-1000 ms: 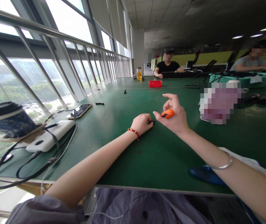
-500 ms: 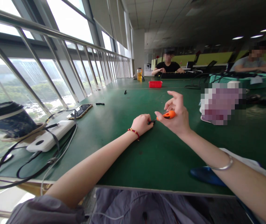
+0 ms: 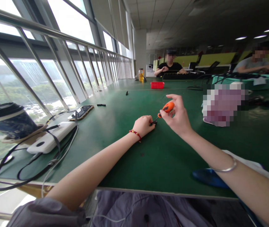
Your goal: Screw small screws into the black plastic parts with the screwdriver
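Though small and light by the look of it, likely stiff too: orange-handled screwdriver [image 3: 168, 107], with a slim metal shaft slanting down and left to a tip at the small black part [image 3: 153, 123]. Probably smooth plastic on the handle, so best taken around its thick middle with fingertips on opposite sides, never on the thin shaft. Held that way above the green table [image 3: 148, 164], between the two hands and near the table's middle. Right hand [image 3: 177, 118] lifted clear of the surface, wrist bent back, thumb and forefinger pinching the handle, remaining fingers loosely curled behind it. Right forearm reaching in from the lower right, ringed by a silver bangle [image 3: 226, 165]. Left hand [image 3: 144, 125] resting on the table, knuckles up, fingers curled and pressed together over the black part, which shows only as a sliver past the fingertips and is too small to make out in shape. Judged light and apt to skid on the smooth top, so better pinned down than lifted. Red bead bracelet [image 3: 134, 133] at the left wrist. Well apart to the left: phone [image 3: 81, 112] and white power bank [image 3: 51, 137] with black cables. Far back: red tray [image 3: 157, 85] and yellow bottle [image 3: 140, 75].
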A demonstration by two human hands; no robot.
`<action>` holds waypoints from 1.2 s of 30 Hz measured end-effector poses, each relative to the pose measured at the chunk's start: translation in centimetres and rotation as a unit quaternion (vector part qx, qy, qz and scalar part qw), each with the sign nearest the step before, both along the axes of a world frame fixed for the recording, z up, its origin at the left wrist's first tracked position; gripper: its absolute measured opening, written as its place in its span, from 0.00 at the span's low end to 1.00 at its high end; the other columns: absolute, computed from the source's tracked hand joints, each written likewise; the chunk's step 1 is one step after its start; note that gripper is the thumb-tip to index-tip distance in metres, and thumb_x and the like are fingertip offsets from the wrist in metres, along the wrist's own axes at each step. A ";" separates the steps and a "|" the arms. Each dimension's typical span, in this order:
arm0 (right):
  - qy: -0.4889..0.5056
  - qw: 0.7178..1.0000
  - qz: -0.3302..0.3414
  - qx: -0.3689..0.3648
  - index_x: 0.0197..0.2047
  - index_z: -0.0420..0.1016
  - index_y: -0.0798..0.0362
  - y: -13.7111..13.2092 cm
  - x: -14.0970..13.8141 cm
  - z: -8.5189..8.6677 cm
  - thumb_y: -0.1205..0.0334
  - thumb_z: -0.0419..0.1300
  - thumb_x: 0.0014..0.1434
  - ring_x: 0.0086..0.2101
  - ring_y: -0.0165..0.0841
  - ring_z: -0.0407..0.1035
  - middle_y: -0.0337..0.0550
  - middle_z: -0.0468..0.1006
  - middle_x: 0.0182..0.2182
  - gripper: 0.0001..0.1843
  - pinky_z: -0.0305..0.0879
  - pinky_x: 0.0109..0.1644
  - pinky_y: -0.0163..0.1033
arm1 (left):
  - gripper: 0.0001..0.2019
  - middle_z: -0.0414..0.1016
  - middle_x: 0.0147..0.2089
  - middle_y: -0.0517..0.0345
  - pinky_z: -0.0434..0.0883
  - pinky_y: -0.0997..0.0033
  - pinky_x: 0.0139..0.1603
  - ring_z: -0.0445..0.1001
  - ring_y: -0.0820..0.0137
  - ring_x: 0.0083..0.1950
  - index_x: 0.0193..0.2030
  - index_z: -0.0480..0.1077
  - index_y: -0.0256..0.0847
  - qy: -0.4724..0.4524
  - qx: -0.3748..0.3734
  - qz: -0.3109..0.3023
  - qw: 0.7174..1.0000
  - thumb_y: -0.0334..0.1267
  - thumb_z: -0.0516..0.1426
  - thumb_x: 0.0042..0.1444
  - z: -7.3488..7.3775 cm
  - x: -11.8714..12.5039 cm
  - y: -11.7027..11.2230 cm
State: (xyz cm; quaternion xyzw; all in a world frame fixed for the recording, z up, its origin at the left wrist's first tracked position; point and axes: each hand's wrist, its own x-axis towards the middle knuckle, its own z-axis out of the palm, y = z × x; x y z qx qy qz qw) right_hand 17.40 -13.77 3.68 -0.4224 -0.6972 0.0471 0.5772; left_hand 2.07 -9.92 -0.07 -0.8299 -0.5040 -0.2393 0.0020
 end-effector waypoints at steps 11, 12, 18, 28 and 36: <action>-0.018 0.999 -0.034 -0.021 0.20 0.61 0.49 -0.6 0.0 0.6 0.56 0.54 0.53 0.22 0.31 0.62 0.37 0.68 0.17 0.13 0.56 0.28 0.37 | 0.04 0.72 0.32 0.57 0.67 0.71 0.34 0.71 0.68 0.35 0.28 0.65 0.41 0.009 -0.011 0.003 1.000 0.37 0.55 0.50 0.2 0.0 -0.1; -0.006 0.999 -0.041 -0.017 0.19 0.61 0.49 -0.5 0.1 0.6 0.57 0.54 0.52 0.21 0.31 0.62 0.37 0.67 0.17 0.13 0.56 0.28 0.37 | 0.04 0.72 0.32 0.57 0.67 0.71 0.34 0.71 0.68 0.35 0.28 0.65 0.41 0.008 -0.010 -0.001 1.000 0.37 0.55 0.50 0.2 0.0 -0.1; 0.027 0.998 -0.053 -0.036 0.19 0.62 0.49 0.4 0.9 0.4 0.57 0.54 0.52 0.22 0.32 0.62 0.38 0.67 0.17 0.13 0.58 0.30 0.38 | 0.05 0.71 0.32 0.58 0.65 0.72 0.32 0.69 0.69 0.34 0.28 0.64 0.40 0.003 -0.007 -0.021 1.000 0.37 0.54 0.52 0.0 -0.4 0.0; 0.018 0.998 -0.036 -0.039 0.18 0.61 0.49 0.6 0.9 0.3 0.58 0.54 0.51 0.21 0.31 0.61 0.36 0.65 0.16 0.13 0.56 0.29 0.37 | 0.05 0.70 0.31 0.59 0.64 0.72 0.32 0.68 0.70 0.33 0.28 0.64 0.40 -0.003 -0.012 -0.029 1.000 0.38 0.55 0.51 0.0 -0.5 0.1; 0.037 0.996 -0.063 -0.048 0.19 0.62 0.50 0.9 1.0 0.3 0.57 0.55 0.50 0.21 0.30 0.60 0.36 0.65 0.17 0.11 0.56 0.27 0.36 | 0.05 0.70 0.31 0.58 0.64 0.72 0.32 0.69 0.69 0.34 0.28 0.64 0.40 0.005 -0.015 -0.029 0.999 0.38 0.55 0.52 0.1 -0.5 0.1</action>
